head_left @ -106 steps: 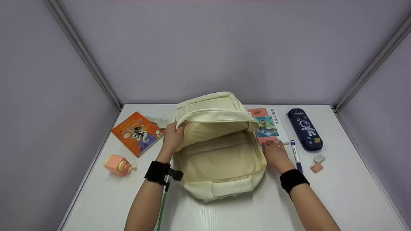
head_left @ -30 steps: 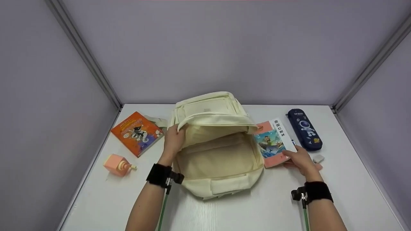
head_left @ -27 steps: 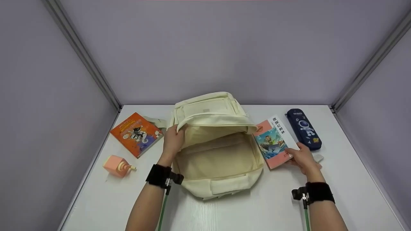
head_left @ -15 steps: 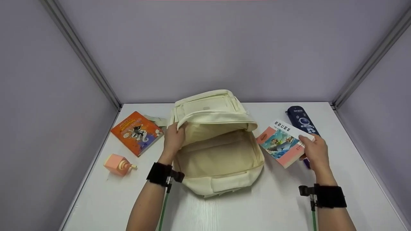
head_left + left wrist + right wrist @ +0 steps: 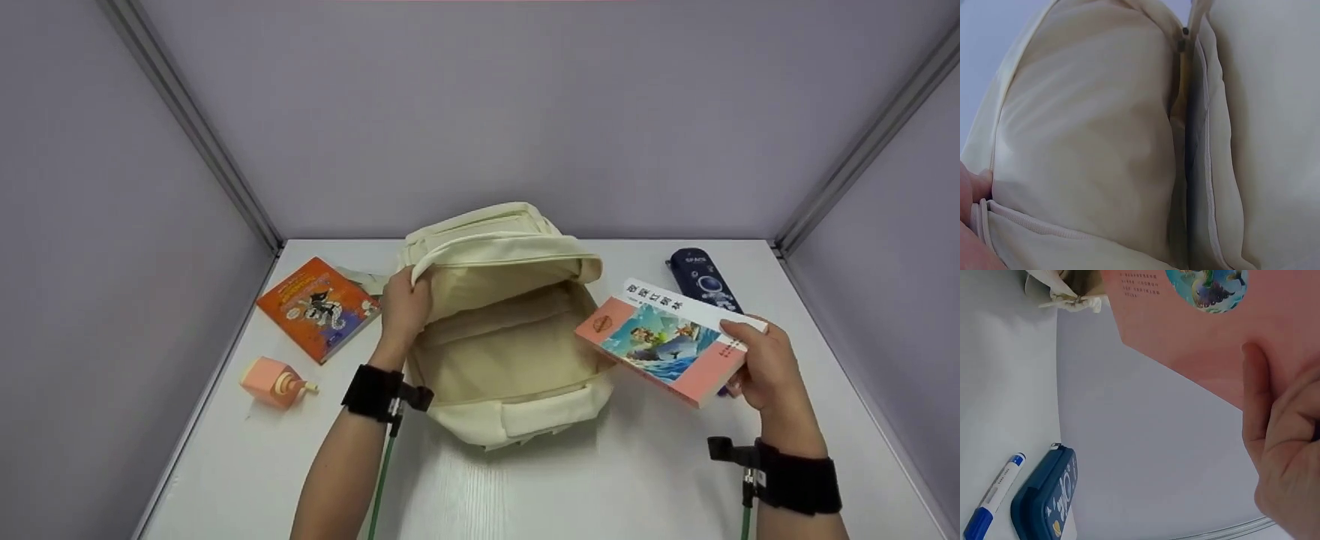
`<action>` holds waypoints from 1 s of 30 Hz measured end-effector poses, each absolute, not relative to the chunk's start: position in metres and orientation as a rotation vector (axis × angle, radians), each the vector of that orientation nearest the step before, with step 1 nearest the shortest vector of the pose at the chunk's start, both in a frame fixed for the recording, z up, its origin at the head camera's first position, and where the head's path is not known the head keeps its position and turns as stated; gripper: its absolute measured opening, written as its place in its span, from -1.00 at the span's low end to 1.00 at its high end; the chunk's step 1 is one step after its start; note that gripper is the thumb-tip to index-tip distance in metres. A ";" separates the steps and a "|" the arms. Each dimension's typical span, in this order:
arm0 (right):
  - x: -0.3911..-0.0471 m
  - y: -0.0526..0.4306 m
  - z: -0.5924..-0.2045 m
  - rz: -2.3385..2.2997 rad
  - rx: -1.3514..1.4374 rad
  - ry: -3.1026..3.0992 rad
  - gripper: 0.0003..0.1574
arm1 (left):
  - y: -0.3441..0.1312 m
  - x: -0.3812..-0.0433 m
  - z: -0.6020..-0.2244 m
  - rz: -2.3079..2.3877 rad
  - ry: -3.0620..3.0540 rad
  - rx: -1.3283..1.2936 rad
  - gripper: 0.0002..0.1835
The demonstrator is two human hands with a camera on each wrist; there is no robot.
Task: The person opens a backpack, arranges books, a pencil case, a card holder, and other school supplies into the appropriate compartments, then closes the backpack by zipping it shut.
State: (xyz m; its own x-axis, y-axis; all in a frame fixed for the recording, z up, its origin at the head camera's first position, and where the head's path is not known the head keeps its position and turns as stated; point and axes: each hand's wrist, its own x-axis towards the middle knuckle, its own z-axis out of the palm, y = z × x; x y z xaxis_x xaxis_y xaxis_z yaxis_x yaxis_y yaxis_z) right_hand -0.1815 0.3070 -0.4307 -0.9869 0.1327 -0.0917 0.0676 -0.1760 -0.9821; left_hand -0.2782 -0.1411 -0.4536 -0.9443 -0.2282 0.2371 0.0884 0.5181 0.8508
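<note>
A cream backpack [image 5: 555, 420] lies on the white table with its main compartment unzipped and gaping. My left hand [image 5: 405, 307] grips the raised flap at its left edge; in the left wrist view the fingers [image 5: 977, 185] pinch the zipper edge. My right hand [image 5: 772, 367] holds a pink-and-white paperback book [image 5: 660, 341] by its right end, thumb on the cover and fingers beneath. Tilted and raised above the table, the book has its far corner beside the backpack's right rim. In the right wrist view its pink back cover [image 5: 1196, 349] shows.
Behind the book lies a navy pencil case [image 5: 701, 274], with a blue-and-white marker [image 5: 996, 495] beside it in the right wrist view. An orange book [image 5: 319, 307] and a pink pump bottle [image 5: 274, 382] are at the left. Grey walls enclose the back and sides.
My right hand has picked up the pink-and-white book from the table, turned it, and drawn it rightward and up. My left hand keeps its grip and has raised the backpack flap slightly.
</note>
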 end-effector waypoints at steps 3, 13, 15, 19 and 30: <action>-0.181 0.299 -0.434 2.417 -0.249 -1.985 -0.77 | -0.139 -0.279 -0.452 -1.403 -2.432 0.123 -0.72; -0.193 0.257 -0.460 2.504 -0.288 -1.919 -0.63 | -0.134 -0.281 -0.451 -1.466 -2.446 0.113 -0.69; -0.197 0.247 -0.469 2.554 -0.290 -1.867 -0.65 | -0.135 -0.282 -0.451 -1.485 -2.444 0.133 -0.69; -0.203 0.229 -0.486 2.609 -0.289 -1.833 -0.72 | -0.134 -0.284 -0.450 -1.543 -2.430 0.157 -0.71; -0.217 0.196 -0.518 2.642 -0.371 -2.107 -0.41 | -0.132 -0.285 -0.449 -1.604 -2.372 0.113 -0.73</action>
State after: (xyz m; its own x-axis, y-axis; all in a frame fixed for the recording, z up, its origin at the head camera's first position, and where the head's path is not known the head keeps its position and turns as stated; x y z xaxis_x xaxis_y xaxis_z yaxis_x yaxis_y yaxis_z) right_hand -0.2165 0.1955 -0.5175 -0.9436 -0.0649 -0.3246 0.3309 -0.2114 -0.9197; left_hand -0.2853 -0.1319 -0.4490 -0.9593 -0.2163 0.1817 0.0882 0.3820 0.9199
